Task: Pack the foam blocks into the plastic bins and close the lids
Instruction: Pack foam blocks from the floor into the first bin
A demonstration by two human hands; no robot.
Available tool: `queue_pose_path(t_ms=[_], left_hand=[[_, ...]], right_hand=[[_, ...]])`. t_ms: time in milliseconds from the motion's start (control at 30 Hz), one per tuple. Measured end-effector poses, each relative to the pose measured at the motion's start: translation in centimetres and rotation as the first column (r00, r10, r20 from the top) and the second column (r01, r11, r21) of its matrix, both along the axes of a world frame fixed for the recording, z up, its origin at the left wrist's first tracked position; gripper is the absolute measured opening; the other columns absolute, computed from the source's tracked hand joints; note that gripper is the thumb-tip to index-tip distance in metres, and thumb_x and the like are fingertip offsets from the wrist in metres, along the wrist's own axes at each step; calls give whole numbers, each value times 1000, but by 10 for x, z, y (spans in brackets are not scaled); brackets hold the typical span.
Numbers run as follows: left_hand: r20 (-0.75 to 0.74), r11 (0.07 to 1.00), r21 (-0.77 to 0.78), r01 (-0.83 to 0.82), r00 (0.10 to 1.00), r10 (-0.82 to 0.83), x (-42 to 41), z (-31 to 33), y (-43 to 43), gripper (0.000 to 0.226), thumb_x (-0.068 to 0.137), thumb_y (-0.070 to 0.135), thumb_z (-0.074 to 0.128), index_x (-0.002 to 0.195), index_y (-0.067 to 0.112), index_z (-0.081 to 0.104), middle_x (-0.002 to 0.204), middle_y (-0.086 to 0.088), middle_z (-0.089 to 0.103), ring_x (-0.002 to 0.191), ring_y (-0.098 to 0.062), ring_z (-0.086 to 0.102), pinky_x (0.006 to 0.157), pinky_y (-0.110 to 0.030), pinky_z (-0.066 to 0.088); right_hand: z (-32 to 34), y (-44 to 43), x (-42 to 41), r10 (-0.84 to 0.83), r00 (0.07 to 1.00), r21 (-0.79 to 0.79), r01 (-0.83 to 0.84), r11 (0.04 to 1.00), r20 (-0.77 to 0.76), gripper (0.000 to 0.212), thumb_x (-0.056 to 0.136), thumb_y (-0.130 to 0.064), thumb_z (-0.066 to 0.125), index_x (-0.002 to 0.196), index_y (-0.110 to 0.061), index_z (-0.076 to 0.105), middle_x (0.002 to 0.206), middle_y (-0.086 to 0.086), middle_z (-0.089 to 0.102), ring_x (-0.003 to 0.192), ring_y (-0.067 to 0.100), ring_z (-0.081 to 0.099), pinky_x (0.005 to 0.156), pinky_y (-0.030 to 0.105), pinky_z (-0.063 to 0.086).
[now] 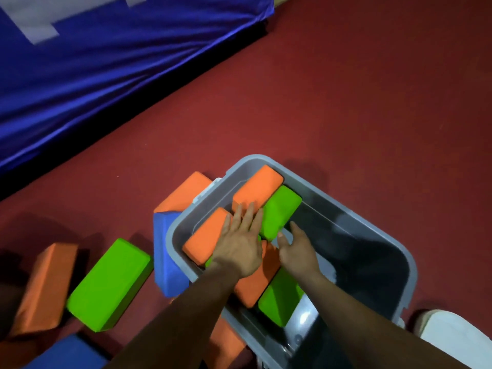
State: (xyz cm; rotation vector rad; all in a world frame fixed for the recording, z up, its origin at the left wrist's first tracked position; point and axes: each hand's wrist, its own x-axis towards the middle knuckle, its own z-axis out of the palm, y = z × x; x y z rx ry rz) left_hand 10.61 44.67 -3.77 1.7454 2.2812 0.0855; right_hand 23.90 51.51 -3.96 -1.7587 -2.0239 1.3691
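Note:
A grey plastic bin (378, 235) stands open on the red floor, its left half filled with foam blocks. Inside lie an orange block (259, 186) at the far end, a green block (279, 211) beside it, another orange block (206, 235) at the left wall, and nearer me an orange block (251, 288) and a green block (279, 302). My left hand (241, 241) lies flat, fingers straight, pressing on the orange blocks. My right hand (296, 249) touches the near end of the far green block with its fingers relaxed. No lid is in view.
Loose blocks lie on the floor left of the bin: a green block (109, 284), an orange block (44, 286), a blue block (167, 251), another orange block (183, 191) behind it, and a blue block (66, 352) at the bottom edge. A blue mat (106, 62) fills the upper left. A white object (458, 339) sits lower right.

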Motion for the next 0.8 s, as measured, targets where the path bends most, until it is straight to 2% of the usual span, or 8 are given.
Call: queue_pose_path(t_ms=[100, 200, 300, 433, 500, 567, 633, 800], left_hand=[[-7, 999, -38, 37, 999, -37, -20, -12, 37, 88, 95, 46, 45, 159, 20, -9, 166, -2, -15, 152, -25, -17, 123, -44, -8], [-41, 995, -102, 11, 999, -15, -45, -37, 41, 96, 90, 63, 39, 158, 19, -13, 165, -1, -19, 152, -22, -19, 121, -46, -9], [-51, 995, -99, 12, 999, -17, -56, -56, 28, 99, 85, 69, 31, 158, 18, -13, 165, 0, -21, 152, -20, -20, 121, -49, -9], [-42, 984, -175, -22, 999, 15, -73, -57, 33, 99, 85, 70, 31, 158, 20, -14, 165, 3, -19, 152, -17, -17, 122, -54, -5], [-18, 973, -230, -10, 1000, 6, -79, -49, 35, 99, 88, 67, 38, 157, 20, -16, 165, 3, -21, 152, -17, -18, 121, -55, -6], [-45, 965, -263, 10, 999, -23, -76, -42, 34, 102, 88, 63, 42, 157, 19, -18, 164, 1, -22, 152, -18, -19, 120, -57, -8], [-66, 958, -287, 21, 997, -42, -64, -39, 31, 101, 87, 58, 43, 156, 19, -20, 164, 0, -25, 151, -20, -22, 118, -60, -10], [-14, 954, -298, -29, 1000, 26, -49, -24, 17, 79, 96, 49, 26, 157, 25, -17, 163, -2, -25, 149, -24, -27, 118, -60, -12]], right_hand=[[-11, 14, -19, 73, 997, -15, -72, 997, 29, 62, 106, -35, 39, 159, -15, 16, 166, 15, 4, 153, 25, 14, 116, 32, 23], [-26, 19, -38, 148, 987, -36, -146, 989, 64, 66, 106, -38, 37, 160, -19, 4, 166, 14, -12, 150, 30, 21, 114, 35, 28], [-45, 20, -56, 206, 968, -90, -195, 977, 140, 75, 104, -36, 40, 159, -20, -8, 163, 17, -23, 146, 36, 30, 114, 41, 32], [-54, 29, -82, 249, 952, -135, -227, 964, 180, 82, 99, -30, 42, 157, -18, -14, 164, 12, -21, 152, 36, -10, 119, 59, 18], [-52, 32, -87, 301, 930, -180, -265, 947, 212, 88, 93, -33, 42, 156, -17, -17, 163, 9, -26, 149, 32, -25, 117, 62, 19], [-44, 32, -86, 298, 922, -197, -253, 947, 247, 96, 82, -38, 43, 157, -19, -15, 164, 9, -23, 150, 36, -20, 117, 62, 18], [-32, 30, -81, 280, 906, -214, -219, 952, 318, 100, 82, -41, 48, 157, -22, -15, 164, 15, -18, 151, 43, -4, 118, 61, 16], [1, 17, -75, 317, 841, -130, -290, 948, 438, 81, 96, -47, 44, 159, -26, -2, 164, 20, -13, 150, 44, 5, 118, 60, 17]])
